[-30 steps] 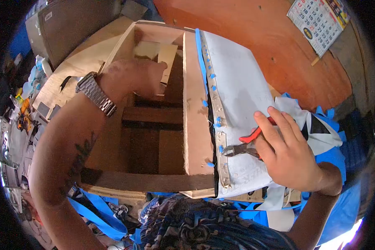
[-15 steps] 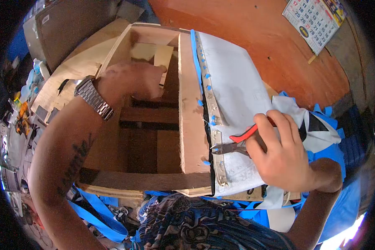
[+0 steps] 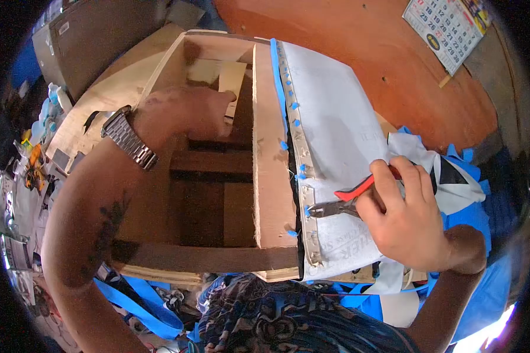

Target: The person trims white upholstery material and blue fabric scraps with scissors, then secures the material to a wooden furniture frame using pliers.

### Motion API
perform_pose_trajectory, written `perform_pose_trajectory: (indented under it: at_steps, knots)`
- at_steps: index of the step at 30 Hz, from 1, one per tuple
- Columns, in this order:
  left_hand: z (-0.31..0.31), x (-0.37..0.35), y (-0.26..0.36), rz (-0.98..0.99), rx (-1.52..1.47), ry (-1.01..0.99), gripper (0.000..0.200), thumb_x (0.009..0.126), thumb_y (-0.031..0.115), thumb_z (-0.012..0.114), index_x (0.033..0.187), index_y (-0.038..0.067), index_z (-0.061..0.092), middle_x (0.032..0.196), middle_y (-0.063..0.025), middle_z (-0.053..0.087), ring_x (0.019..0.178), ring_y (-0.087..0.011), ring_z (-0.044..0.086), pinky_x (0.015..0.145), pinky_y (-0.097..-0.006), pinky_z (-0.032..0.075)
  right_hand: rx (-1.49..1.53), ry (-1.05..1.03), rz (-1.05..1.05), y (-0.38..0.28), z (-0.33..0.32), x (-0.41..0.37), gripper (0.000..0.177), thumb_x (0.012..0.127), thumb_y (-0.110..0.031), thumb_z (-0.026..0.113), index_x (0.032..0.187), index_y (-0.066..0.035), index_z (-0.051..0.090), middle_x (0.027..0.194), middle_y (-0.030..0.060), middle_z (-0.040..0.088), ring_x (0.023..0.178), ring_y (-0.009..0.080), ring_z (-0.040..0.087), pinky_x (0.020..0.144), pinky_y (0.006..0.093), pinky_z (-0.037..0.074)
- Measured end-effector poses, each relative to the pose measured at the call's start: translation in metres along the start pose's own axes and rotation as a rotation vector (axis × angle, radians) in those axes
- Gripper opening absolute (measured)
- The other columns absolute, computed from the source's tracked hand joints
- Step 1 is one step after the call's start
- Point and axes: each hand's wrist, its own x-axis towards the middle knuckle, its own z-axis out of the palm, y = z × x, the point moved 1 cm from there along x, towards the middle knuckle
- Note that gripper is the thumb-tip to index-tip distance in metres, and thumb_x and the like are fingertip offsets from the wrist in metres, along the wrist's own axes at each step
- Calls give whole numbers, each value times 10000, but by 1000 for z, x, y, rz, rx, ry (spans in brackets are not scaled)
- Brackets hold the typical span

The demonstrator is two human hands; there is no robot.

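Observation:
My right hand [image 3: 403, 215] is closed round red-handled pliers [image 3: 353, 194]. The pliers' jaws touch a blue tab on the pale strip [image 3: 300, 150] that runs along the edge of a white sheet [image 3: 335, 112]. Several blue tabs line this strip, next to a black edge. My left hand [image 3: 188, 112], with a metal watch on the wrist, reaches over the open wooden frame [image 3: 274, 159]; its fingers are bent and I cannot make out whether they hold anything. A light wooden piece [image 3: 231, 82] lies just beyond its fingertips.
An orange-brown board [image 3: 359, 65] with a calendar [image 3: 447, 35] stands behind. A grey-brown case [image 3: 94, 41] is at the upper left. Blue and white fabric [image 3: 462, 188] hangs at the right, and blue strips [image 3: 141, 306] lie below the frame. Bottles and small items crowd the far left.
The pliers and my right hand have shifted slightly right, and the jaws now meet a blue tab. My left hand has barely moved.

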Motion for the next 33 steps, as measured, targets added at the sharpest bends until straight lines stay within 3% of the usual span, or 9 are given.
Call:
perform_pose_trajectory:
  at_steps: [4, 7, 10, 13, 16, 19, 23, 26, 33]
  knots:
    - [-8, 0, 11, -117, -62, -19, 500, 851, 289, 638, 1259, 15, 548, 1133, -258, 667, 1072, -370, 654, 927, -473, 506, 68, -71, -38, 5, -3, -2, 187, 671, -130, 696, 808, -18, 637, 1071, 216, 575, 901, 353, 563, 725, 455, 472]
    - [-8, -3, 14, -203, -147, -12, 515, 877, 342, 636, 1277, 31, 544, 1178, -249, 652, 1094, -369, 645, 938, -487, 499, 603, -222, -249, 44, 22, 17, 218, 733, -220, 676, 858, -42, 690, 866, 139, 617, 685, 245, 584, 615, 364, 456]
    - [-2, 2, 6, -169, 23, -50, 533, 899, 394, 626, 1303, 56, 538, 1207, -238, 644, 1108, -375, 637, 952, -492, 489, 1261, -592, -322, 83, 52, 61, 234, 705, -200, 662, 842, -17, 712, 742, 142, 645, 624, 183, 579, 541, 356, 435]
    - [-5, -1, 5, -154, 88, -79, 557, 907, 422, 621, 1327, 67, 526, 1217, -233, 640, 1127, -384, 623, 968, -487, 480, 1490, -1030, -264, 95, 61, 87, 196, 729, -187, 644, 794, -18, 718, 663, 156, 660, 635, 157, 594, 530, 351, 424]
    - [-7, -17, 16, -142, 64, -41, 591, 902, 431, 626, 1345, 57, 509, 1231, -236, 633, 1151, -386, 608, 984, -482, 469, 1213, -801, -135, 83, 34, 64, 175, 736, -186, 646, 819, -43, 703, 769, 128, 658, 727, 188, 606, 604, 345, 443]
    - [-9, -9, 9, -115, 29, -73, 629, 891, 434, 640, 1358, 39, 496, 1244, -242, 625, 1167, -382, 601, 995, -479, 462, 363, 6, -155, 35, 12, 6, 140, 768, -193, 640, 832, -69, 659, 851, 88, 592, 840, 230, 584, 693, 355, 456]
    - [1, 0, -2, -66, 26, -99, 646, 880, 416, 660, 1366, 25, 492, 1244, -249, 623, 1170, -379, 601, 997, -471, 462, 214, -6, -68, 12, 6, -4, 142, 721, -158, 655, 817, -64, 615, 1016, 122, 593, 899, 303, 561, 790, 426, 465]
    - [-17, -10, 21, -151, 55, -126, 643, 873, 398, 671, 1367, 26, 495, 1246, -249, 623, 1171, -380, 601, 995, -473, 466, 328, -66, -131, 21, 7, 7, 120, 721, -133, 637, 819, -68, 616, 949, 119, 587, 815, 298, 580, 704, 411, 475]
    - [-9, -6, 9, -123, -119, -62, 601, 883, 394, 659, 1336, 23, 522, 1185, -246, 650, 1122, -373, 627, 977, -477, 482, 1285, -673, -507, 89, 59, 86, 116, 764, -164, 581, 803, -55, 591, 687, 113, 571, 653, 255, 621, 565, 371, 487]
